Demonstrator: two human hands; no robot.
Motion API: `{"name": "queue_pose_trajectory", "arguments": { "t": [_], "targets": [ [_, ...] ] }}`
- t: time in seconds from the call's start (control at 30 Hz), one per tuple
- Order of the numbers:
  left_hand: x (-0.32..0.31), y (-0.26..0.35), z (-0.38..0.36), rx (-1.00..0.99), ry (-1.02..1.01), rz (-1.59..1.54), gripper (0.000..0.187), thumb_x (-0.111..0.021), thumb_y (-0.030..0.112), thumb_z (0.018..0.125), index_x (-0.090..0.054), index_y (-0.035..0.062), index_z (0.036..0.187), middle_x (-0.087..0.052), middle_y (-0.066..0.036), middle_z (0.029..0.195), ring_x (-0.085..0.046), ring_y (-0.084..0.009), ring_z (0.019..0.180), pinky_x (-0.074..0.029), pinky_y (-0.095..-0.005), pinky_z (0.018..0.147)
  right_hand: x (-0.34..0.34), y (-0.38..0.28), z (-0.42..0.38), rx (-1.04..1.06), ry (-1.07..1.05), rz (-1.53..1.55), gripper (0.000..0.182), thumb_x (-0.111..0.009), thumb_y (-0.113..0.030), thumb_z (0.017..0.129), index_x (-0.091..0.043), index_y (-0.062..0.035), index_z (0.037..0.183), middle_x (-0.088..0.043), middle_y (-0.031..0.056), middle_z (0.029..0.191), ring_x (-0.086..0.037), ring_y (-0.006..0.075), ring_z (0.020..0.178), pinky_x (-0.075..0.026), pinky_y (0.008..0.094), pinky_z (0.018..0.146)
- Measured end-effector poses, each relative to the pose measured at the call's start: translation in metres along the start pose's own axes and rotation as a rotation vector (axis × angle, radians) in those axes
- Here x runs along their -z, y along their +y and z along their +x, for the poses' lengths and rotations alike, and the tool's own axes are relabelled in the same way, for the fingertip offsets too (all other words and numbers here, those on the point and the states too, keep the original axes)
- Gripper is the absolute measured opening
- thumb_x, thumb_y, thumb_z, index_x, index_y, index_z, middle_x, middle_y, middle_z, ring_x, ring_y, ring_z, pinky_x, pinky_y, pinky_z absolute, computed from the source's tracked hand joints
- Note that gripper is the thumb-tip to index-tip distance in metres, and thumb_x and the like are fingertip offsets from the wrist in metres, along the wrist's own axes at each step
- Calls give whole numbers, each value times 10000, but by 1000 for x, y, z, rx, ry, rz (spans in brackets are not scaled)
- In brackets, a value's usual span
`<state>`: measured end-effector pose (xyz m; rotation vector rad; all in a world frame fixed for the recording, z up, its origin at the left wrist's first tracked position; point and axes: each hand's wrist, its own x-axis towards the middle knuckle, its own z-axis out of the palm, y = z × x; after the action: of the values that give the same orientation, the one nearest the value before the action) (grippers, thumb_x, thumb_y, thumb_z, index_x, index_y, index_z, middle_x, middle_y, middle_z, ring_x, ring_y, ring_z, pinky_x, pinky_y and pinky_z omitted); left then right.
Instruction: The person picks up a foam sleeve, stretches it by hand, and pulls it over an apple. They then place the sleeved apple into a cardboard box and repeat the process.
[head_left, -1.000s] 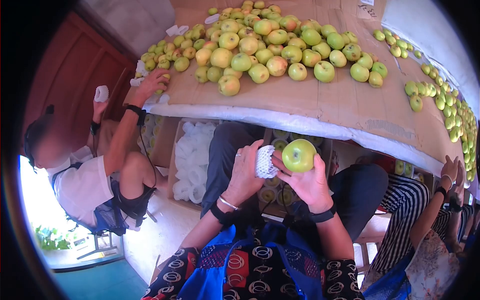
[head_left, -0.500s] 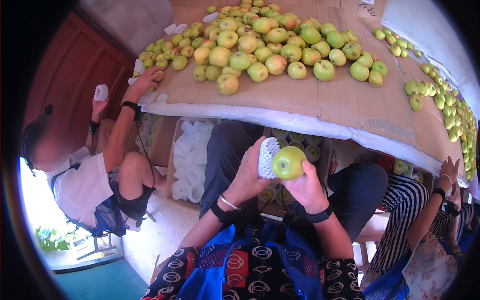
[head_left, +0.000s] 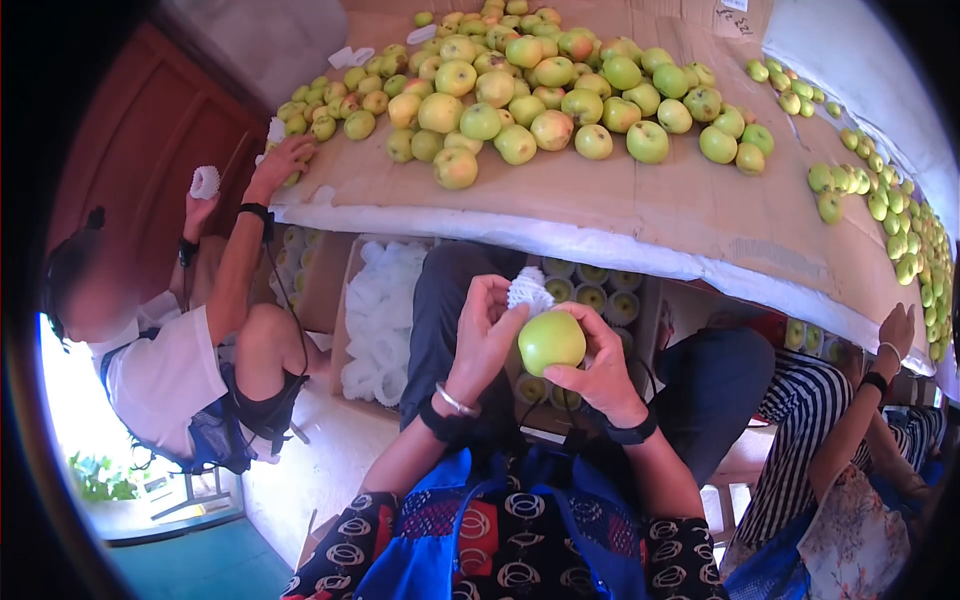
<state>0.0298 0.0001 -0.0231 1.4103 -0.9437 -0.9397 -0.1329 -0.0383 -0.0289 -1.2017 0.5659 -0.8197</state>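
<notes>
My right hand (head_left: pixel 607 372) grips a green apple (head_left: pixel 552 342) between thumb and fingers, in front of my lap. Just left of it, my left hand (head_left: pixel 486 335) is closed on a white foam net sleeve (head_left: pixel 529 290). The sleeve sits right behind the apple's upper edge, and its lower end is hidden by the fruit. Beneath my hands stands a box holding rows of apples in foam sleeves (head_left: pixel 591 297). To the left, a carton is full of loose white foam sleeves (head_left: pixel 381 320).
A large pile of green apples (head_left: pixel 520 100) lies on the cardboard-covered table (head_left: pixel 640 205), with more apples (head_left: pixel 905 225) at the right. At the left, a person (head_left: pixel 165 370) reaches to the table with one hand and holds a foam sleeve. Another person's arm (head_left: pixel 850 415) is at the right.
The apple has shifted left and slightly down and turned, so its dimpled end no longer faces me. My left fingers now pinch the sleeve. The hand of the person at the left moved slightly.
</notes>
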Motion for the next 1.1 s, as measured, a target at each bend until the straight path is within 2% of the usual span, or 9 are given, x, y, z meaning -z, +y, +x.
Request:
{"name": "queue_pose_trajectory", "arguments": {
  "t": [0.2,0.27,0.43,0.53,0.6,0.73,0.83,1.0,1.1],
  "targets": [
    [13,-6,0,59,-113,-65,433,-616,110,790,-418,26,1166,-522,-67,968,-519,-119,849,-462,-264,721,4,3,2,-20,48,52,534,-757,-161,630,-524,-47,1096,-560,18,1018,-518,116,974,-394,274,886],
    [9,2,-4,29,-76,-23,445,-619,115,789,-417,29,1176,-522,-70,973,-517,-122,861,-462,-269,725,2,3,4,-17,65,48,539,-761,-177,625,-525,-43,1091,-564,26,1011,-523,121,967,-402,278,877],
    [5,3,-3,70,6,-4,462,-636,125,776,-420,42,1176,-528,-78,984,-526,-132,853,-464,-266,720,0,6,3,215,100,-503,578,-790,-222,596,-529,-28,1073,-576,65,972,-564,153,912,-442,299,823],
    [9,0,-1,61,64,150,416,-645,94,768,-452,43,1133,-547,-64,947,-543,-121,792,-465,-252,694,-1,2,3,230,38,-564,574,-796,-230,596,-531,-29,1063,-580,72,995,-570,159,929,-444,298,834],
    [9,-1,-2,-22,46,312,301,-640,47,767,-507,26,1037,-569,-34,850,-548,-103,709,-463,-237,657,-1,7,4,185,63,-432,581,-796,-219,598,-522,-27,1073,-579,78,1012,-567,162,947,-443,300,844],
    [5,-8,-6,-58,-4,334,193,-628,21,779,-543,15,952,-569,-7,767,-537,-71,684,-449,-221,625,0,16,7,109,184,-156,619,-795,-178,606,-484,-21,1118,-571,94,1047,-560,175,981,-442,309,864],
    [3,-21,-8,47,-73,-10,137,-615,37,802,-538,19,914,-561,0,749,-504,-38,694,-422,-202,606,0,12,8,193,259,-373,664,-812,-152,576,-467,-25,1129,-568,121,1056,-565,212,979,-439,317,872],
    [-7,-30,-23,-28,-96,103,107,-582,17,824,-519,24,910,-548,13,749,-490,-35,688,-418,-200,608,-1,11,12,359,369,-613,710,-843,-161,517,-470,-35,1108,-550,147,1073,-554,270,977,-440,346,861],
    [-14,-34,-26,98,-149,-117,127,-597,-1,813,-498,33,885,-532,19,746,-483,-29,689,-426,-202,614,1,10,16,429,424,-740,721,-849,-169,501,-469,-40,1100,-534,147,1081,-532,302,975,-436,373,847]
  ]
}}
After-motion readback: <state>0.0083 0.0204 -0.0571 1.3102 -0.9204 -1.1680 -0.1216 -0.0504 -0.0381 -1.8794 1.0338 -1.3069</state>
